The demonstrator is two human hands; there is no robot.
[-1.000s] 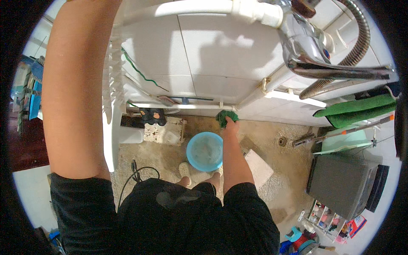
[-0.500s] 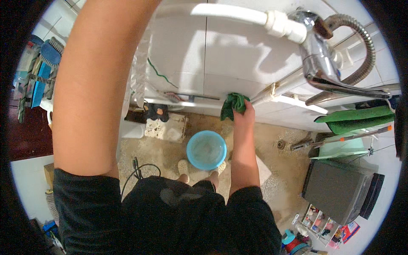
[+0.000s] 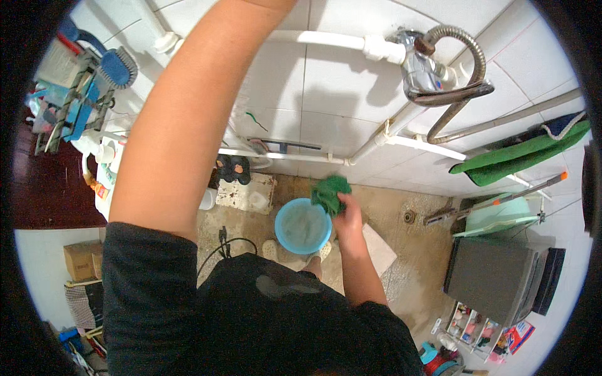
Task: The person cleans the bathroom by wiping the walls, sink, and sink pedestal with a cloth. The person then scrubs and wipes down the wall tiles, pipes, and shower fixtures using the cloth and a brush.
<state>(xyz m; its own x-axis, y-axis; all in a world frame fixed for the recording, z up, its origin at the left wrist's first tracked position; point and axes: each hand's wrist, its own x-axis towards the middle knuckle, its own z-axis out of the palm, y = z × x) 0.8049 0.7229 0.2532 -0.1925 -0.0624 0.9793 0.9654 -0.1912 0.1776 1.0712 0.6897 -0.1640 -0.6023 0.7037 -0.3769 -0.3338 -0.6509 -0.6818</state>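
Note:
My right hand [image 3: 348, 213] is closed on a bunched green cloth [image 3: 330, 194], which hangs just above the far right rim of a light blue basin [image 3: 278, 233]. Cloudy water seems to fill the basin, which stands on the floor by my feet. My left forearm [image 3: 188, 119] reaches up across the view toward the tiled wall, and its hand lies beyond the top edge.
A chrome mixer tap [image 3: 426, 75] with a flexible hose sticks out from the wall over white pipes [image 3: 313, 37]. At the right, a green towel [image 3: 520, 150] hangs near a grey box-shaped unit [image 3: 489, 272]. A brush [image 3: 118, 67] and a rack are at the left.
My right hand has brought the green cloth down and back from the wall pipe to the basin's rim. The view has shifted, and my left arm now reaches farther up and right.

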